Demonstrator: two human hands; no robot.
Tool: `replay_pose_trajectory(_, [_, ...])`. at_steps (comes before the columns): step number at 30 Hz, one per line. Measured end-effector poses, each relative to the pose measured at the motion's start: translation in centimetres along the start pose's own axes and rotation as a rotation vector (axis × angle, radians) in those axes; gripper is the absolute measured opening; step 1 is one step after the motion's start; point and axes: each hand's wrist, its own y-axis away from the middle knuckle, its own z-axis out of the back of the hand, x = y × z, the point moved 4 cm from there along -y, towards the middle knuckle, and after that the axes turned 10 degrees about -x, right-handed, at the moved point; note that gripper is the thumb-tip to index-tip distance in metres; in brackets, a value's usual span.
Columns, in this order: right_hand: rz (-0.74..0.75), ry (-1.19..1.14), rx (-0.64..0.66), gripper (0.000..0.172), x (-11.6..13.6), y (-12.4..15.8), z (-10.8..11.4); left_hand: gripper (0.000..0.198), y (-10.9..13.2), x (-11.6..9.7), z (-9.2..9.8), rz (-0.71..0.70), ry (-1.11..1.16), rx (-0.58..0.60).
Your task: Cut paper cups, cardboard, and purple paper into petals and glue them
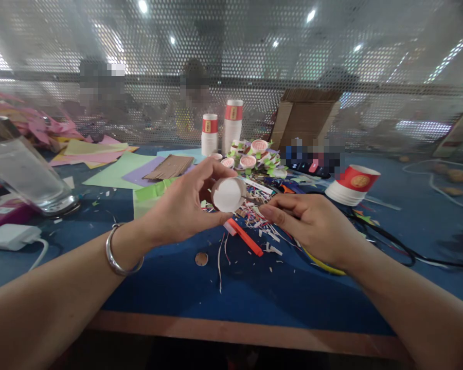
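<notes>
My left hand [181, 205] wears a silver bangle and grips a short white paper cup piece [227, 194] between thumb and fingers. Its round white inside faces me. To the right, my right hand [308, 223] is closed in a pinch close to the cup piece's right edge. A thin dark line shows between them, too fine to name. Below the cup piece lies an orange-red marker-like stick [247, 237] among paper scraps [268, 231]. A small brown disc [201, 259] rests on the blue table [158, 293] nearer to me.
Stacked paper cups [210, 134] stand at the back, beside a pile of small decorated cup pieces [250, 159]. A red-and-white cup [353, 185] tilts at right near black cables [393, 239]. Coloured paper [111, 172], a glass [27, 169] and a white charger [11, 236] lie left.
</notes>
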Motion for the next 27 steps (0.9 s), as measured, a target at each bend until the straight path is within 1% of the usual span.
replay_pose_trajectory(6, [-0.015, -0.001, 0.033, 0.049, 0.0, -0.1, 0.1, 0.055, -0.4, 1.1, 0.1, 0.16, 0.217, 0.081])
replay_pose_trajectory(10, [-0.025, -0.01, 0.05, 0.048, 0.0, 0.0, 0.2, 0.058, -0.4, 1.6, 0.1, 0.304, 0.247, 0.113])
replay_pose_trajectory(15, [-0.007, -0.041, 0.037, 0.047, 0.1, 0.1, 0.3, 0.057, -0.5, 1.6, 0.1, 0.371, 0.281, 0.107])
replay_pose_trajectory(17, [0.003, -0.046, 0.023, 0.046, 0.1, 0.1, 0.4, 0.057, -0.5, 1.7, 0.1, 0.379, 0.286, 0.104])
replay_pose_trajectory(20, [-0.001, -0.046, 0.017, 0.047, 0.1, 0.1, 0.3, 0.059, -0.6, 1.8, 0.1, 0.353, 0.283, 0.106])
replay_pose_trajectory(24, [-0.004, -0.007, 0.015, 0.049, 0.1, -0.1, 0.2, 0.057, -0.5, 1.9, 0.1, 0.254, 0.246, 0.115])
replay_pose_trajectory(27, [-0.004, 0.05, 0.006, 0.048, -0.1, -0.1, 0.3, 0.055, -0.4, 1.9, -0.1, 0.19, 0.207, 0.091])
